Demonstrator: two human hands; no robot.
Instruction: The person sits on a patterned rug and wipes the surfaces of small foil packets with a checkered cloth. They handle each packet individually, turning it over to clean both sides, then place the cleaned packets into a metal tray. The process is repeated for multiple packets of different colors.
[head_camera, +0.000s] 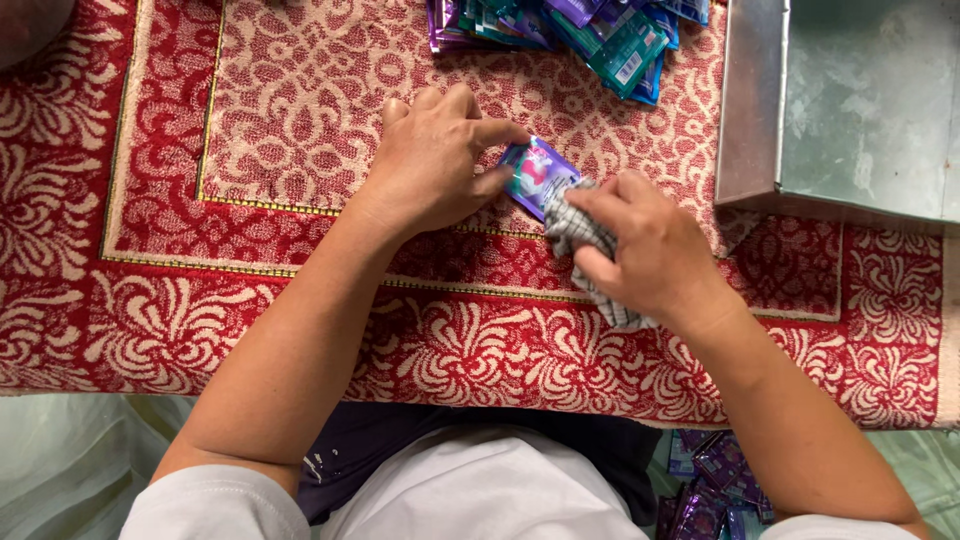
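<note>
The left hand (432, 160) lies knuckles-up on the red patterned carpet (300, 130), wrist bent, its forefinger and thumb pinching the edge of a small purple sachet (535, 172) that lies flat on the carpet. The right hand (645, 250), forearm angled in from the lower right, is curled closed around a bunched checked cloth (580, 235) pressed onto the sachet's right end. More sachets (590, 30) are heaped beyond, beside a metal tray (750, 100).

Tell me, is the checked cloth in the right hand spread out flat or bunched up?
Bunched up. The right hand grips the checked cloth in a wad, pressing it onto the purple sachet, which the left hand holds on the red rug.
</note>
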